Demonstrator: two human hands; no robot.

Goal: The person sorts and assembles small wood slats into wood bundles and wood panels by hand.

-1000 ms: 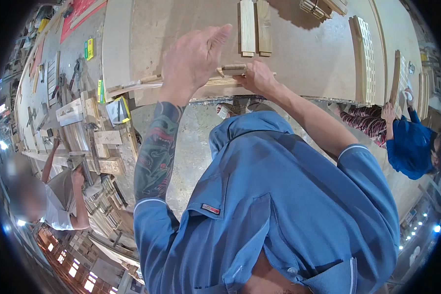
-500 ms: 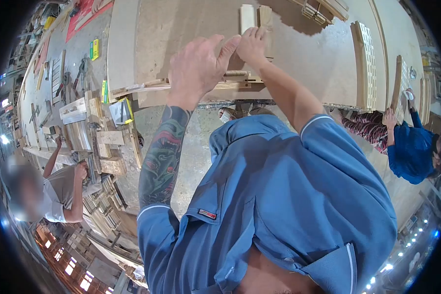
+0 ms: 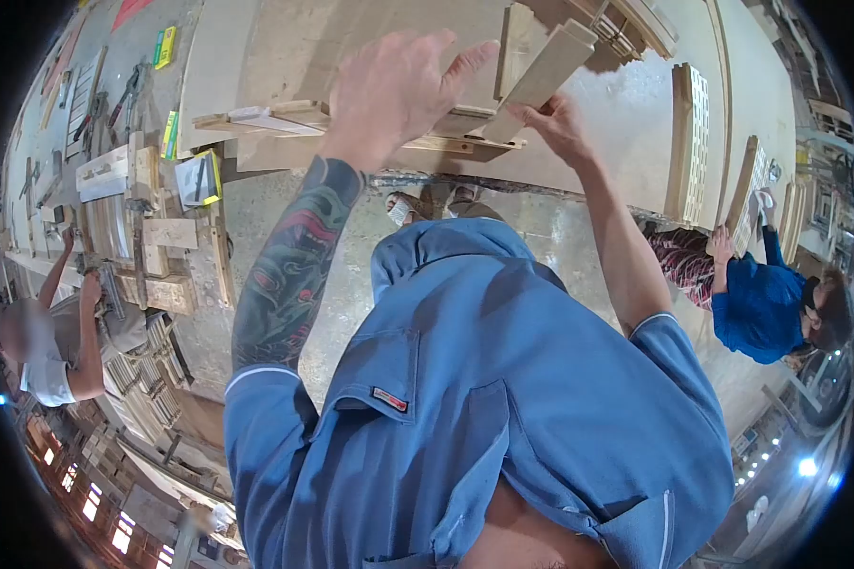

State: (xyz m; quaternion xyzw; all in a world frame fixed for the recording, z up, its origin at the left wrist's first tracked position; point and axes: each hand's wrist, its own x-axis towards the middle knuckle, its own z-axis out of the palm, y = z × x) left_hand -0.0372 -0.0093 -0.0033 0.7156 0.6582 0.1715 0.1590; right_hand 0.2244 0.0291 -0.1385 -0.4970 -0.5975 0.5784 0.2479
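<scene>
My right hand [image 3: 567,128] grips the lower edge of a short flat wooden board [image 3: 555,68], thumb along its near side. The board is tilted, its upper end leaning right. My left hand [image 3: 399,90] hovers over the bench edge with its thumb stretched away from the fingers; I see nothing in it, though its palm side is hidden. Just right of and below it lies a short wooden block [image 3: 465,119], beside a long wooden strip [image 3: 436,144] along the near edge. Another upright wooden piece [image 3: 514,47] lies behind the held board.
The workbench [image 3: 636,123] carries a stack of slotted slats [image 3: 690,142] at right and bundled wood pieces [image 3: 643,24] at the back. One co-worker in blue [image 3: 764,308] handles slats at far right. Another person [image 3: 57,356] works at left among tools and wood offcuts.
My right hand has moved right and nearer, and the pale board has swung from upright to a slant with it. My left hand has shifted slightly up, thumb still spread.
</scene>
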